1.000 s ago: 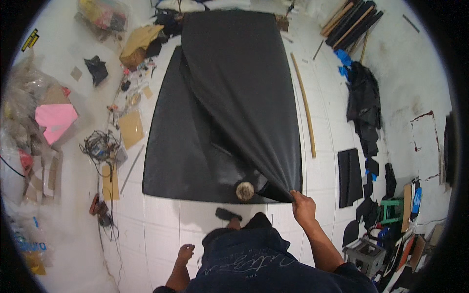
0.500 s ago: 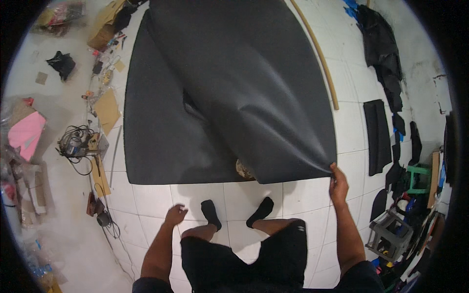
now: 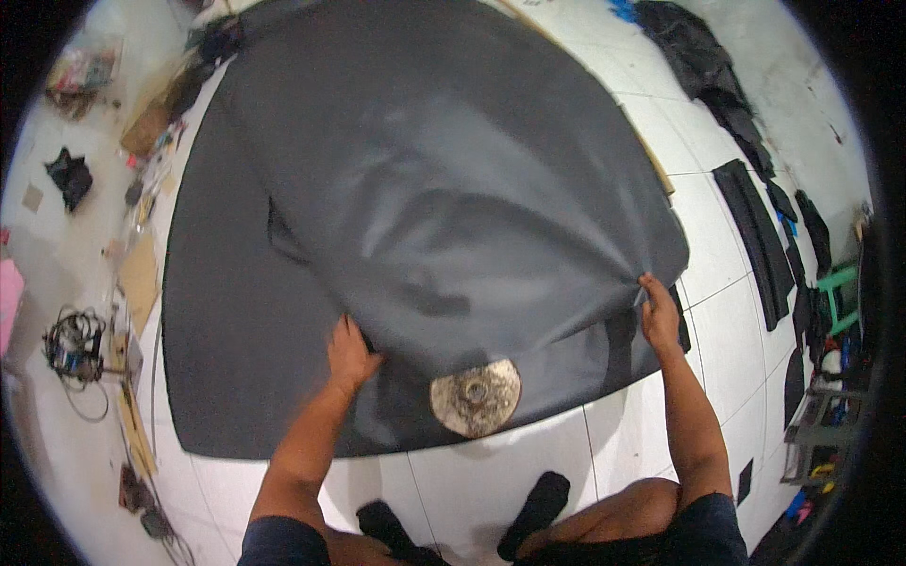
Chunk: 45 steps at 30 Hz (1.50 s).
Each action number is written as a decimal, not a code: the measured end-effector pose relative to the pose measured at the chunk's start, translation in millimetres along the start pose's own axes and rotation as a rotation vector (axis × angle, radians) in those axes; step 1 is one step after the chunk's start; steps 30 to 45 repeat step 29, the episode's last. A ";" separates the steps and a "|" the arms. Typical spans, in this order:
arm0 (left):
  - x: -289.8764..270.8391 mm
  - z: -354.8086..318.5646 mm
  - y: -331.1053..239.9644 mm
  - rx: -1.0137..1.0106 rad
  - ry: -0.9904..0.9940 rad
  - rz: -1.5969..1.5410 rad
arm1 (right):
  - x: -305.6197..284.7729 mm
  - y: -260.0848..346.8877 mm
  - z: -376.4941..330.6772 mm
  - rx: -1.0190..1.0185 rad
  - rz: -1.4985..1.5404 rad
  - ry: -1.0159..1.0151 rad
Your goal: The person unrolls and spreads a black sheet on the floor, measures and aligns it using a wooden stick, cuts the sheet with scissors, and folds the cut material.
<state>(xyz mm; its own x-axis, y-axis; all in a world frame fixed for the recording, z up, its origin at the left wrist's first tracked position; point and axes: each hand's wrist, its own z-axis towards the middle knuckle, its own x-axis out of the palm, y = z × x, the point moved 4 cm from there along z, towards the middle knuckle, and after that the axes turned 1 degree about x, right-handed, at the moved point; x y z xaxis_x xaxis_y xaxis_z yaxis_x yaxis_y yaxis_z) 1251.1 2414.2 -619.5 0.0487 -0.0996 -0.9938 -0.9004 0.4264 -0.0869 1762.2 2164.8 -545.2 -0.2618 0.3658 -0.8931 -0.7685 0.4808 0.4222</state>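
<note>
A wide dark grey, leather-like sheet [image 3: 453,141] spreads in front of me, its upper layer lifted and creased. At its right edge, my right hand [image 3: 661,316] pinches a fold of this layer between thumb and fingers. My left hand [image 3: 354,357] reaches the upper layer's left edge, with fingers slightly blurred; whether they grip it is hard to see. Between my hands, near the front edge, lies a worn metal disc-like plate [image 3: 475,397] with a round hub in its middle and one straight side. The raised layer leaves this plate uncovered.
White tiles [image 3: 604,420] run along the front and right. On the left are a corded power tool [image 3: 75,354], wooden strips [image 3: 135,424] and a cardboard piece [image 3: 140,274]. Black folded material [image 3: 752,241], a green stool [image 3: 838,297] and a grey stool [image 3: 821,429] stand or lie at right.
My right hand has raised and drawn back the sheet's upper layer, exposing the metal plate. My left hand has moved forward from above the floor to the sheet. The view has shifted closer.
</note>
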 end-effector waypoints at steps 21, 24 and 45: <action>-126.8 41.8 120.1 -0.254 -0.354 -1.422 | -107.1 197.2 -7.3 0.028 0.421 -0.375; -63.3 6.1 64.5 -0.152 0.588 -0.848 | -135.0 238.1 -0.4 -0.190 0.272 -0.513; -108.8 -47.9 -41.4 0.057 0.529 -1.082 | -148.6 280.6 -13.7 -0.197 0.445 -0.520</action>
